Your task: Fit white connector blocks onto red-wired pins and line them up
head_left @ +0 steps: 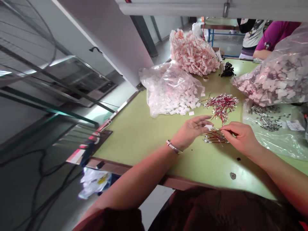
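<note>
My left hand [193, 130] pinches a small white plastic connector housing [208, 127] between thumb and fingers. Close by on the right, my right hand [240, 136] is closed on a short red wire, its end pointing toward the housing. Whether the wire is inside the housing I cannot tell. Just below both hands lies a row of red wires [214, 138] with silvery ends. A larger heap of red wires [222, 104] with metal tips sits beyond my fingers. To the left, white housings spill out of a clear plastic bag [166, 93].
A big pile of pinkish-white pieces [192, 54] and small black parts [227, 69] stand at the back of the green table [134, 134]. A full clear bag [276, 77] and a flat bag with metal-tipped wires [269, 120] lie right. Another person's purple sleeve [276, 35] shows behind.
</note>
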The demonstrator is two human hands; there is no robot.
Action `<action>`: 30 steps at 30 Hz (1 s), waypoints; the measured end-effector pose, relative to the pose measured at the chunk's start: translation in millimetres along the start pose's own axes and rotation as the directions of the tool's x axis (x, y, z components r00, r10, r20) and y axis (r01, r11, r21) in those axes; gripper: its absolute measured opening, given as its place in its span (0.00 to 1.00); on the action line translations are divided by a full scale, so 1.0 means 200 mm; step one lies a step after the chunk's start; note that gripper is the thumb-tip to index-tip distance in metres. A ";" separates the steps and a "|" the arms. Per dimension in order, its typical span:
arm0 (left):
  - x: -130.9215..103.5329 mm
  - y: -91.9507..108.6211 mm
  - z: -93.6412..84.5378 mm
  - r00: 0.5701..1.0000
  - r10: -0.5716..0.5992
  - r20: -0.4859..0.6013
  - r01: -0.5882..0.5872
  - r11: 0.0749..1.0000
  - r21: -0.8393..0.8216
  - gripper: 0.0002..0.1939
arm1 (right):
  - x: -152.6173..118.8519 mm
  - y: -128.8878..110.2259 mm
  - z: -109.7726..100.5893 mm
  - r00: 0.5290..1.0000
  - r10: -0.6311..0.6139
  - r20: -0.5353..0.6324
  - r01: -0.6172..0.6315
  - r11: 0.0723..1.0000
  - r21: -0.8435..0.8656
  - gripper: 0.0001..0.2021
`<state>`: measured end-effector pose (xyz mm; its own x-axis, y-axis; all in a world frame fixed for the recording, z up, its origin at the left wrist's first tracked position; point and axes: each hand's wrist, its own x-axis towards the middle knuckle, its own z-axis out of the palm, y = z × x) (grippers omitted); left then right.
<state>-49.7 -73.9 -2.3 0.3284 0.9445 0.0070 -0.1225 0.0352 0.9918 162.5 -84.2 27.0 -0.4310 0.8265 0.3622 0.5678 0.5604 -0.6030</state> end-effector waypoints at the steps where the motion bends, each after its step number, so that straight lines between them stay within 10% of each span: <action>1: 0.00 0.00 0.00 1.000 0.009 0.020 -0.009 1.000 -0.014 0.23 | 0.00 0.00 0.00 1.000 0.005 0.006 -0.005 1.000 0.010 0.09; 19: -0.03 -0.06 0.10 0.991 -0.118 0.060 0.119 0.993 -0.010 0.14 | -0.06 -0.01 0.10 0.982 0.074 0.176 -0.010 0.941 -0.339 0.12; 24: -0.02 0.00 -0.01 0.960 -0.083 0.268 0.013 0.968 0.252 0.17 | -0.07 -0.04 0.10 0.943 0.155 0.295 -0.076 0.961 -0.265 0.10; 30: 0.14 -0.01 -0.29 0.945 0.323 -0.047 -0.090 0.396 0.914 0.14 | -0.15 -0.15 0.12 0.873 0.166 0.460 -0.060 0.970 -0.236 0.08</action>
<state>-94.7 -28.5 -12.4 0.2271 0.9196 0.3206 0.7779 -0.3694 0.5084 141.6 -127.9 17.4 -0.6042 0.7891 -0.1105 0.7422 0.5069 -0.4384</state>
